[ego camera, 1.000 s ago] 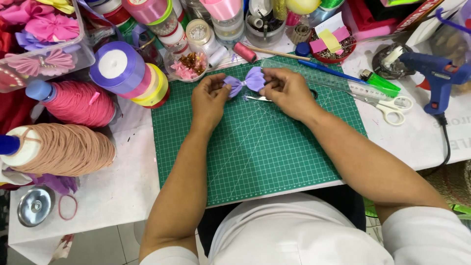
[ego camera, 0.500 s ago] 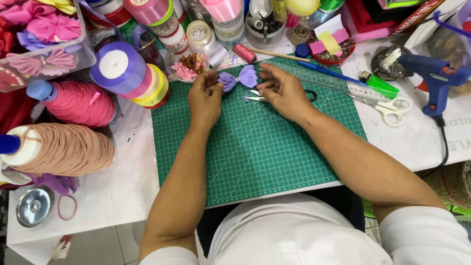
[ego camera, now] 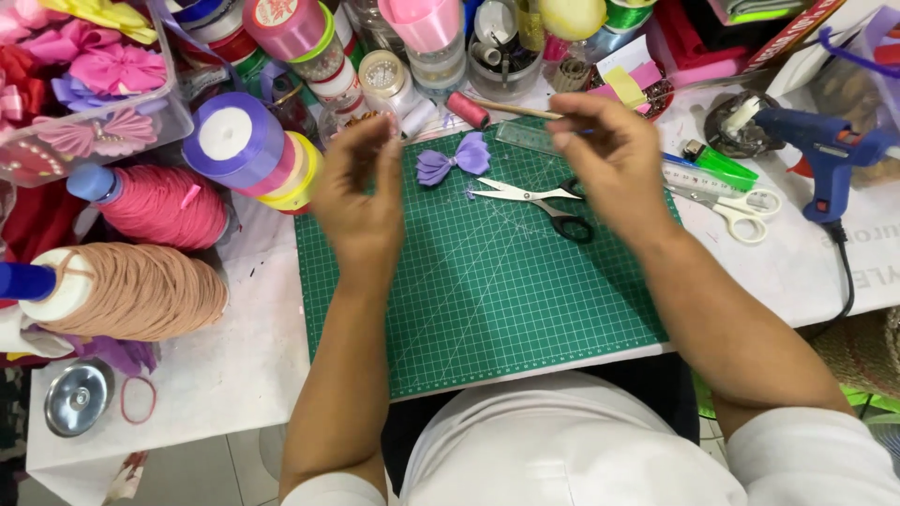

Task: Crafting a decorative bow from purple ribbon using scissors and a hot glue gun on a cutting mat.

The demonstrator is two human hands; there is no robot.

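- The left hand point(ego camera: 361, 192) is raised above the far left part of the green cutting mat point(ego camera: 487, 300), back toward the camera, fingers loosely curled and spread a little; nothing is seen in its grasp, though the palm side is hidden.
- The right hand point(ego camera: 609, 159) is held above the far right part of the mat, fingers bent and partly closed; whether something thin is pinched at the fingertips cannot be told.
- Neither hand is seen touching the bow or the scissors.
- The purple ribbon bow point(ego camera: 454, 159) lies flat on the far edge of the mat, between the 2 hands, apart from both.
- The bow is shown with 2 folded lobes of lilac ribbon pinched together at a narrow middle, the right lobe lying slightly farther than the left.
- A pair of black-handled scissors point(ego camera: 539, 201) lies just near of the bow, blades pointing left and partly apart, handles under the right hand.
- A clear ruler point(ego camera: 534, 141) lies at the mat's far edge, just right of the bow.
- A spool of purple ribbon point(ego camera: 230, 141) stands left of the mat, near the left hand.
- White-handled scissors point(ego camera: 736, 211) and a blue glue gun point(ego camera: 825, 155) lie to the right, off the mat.
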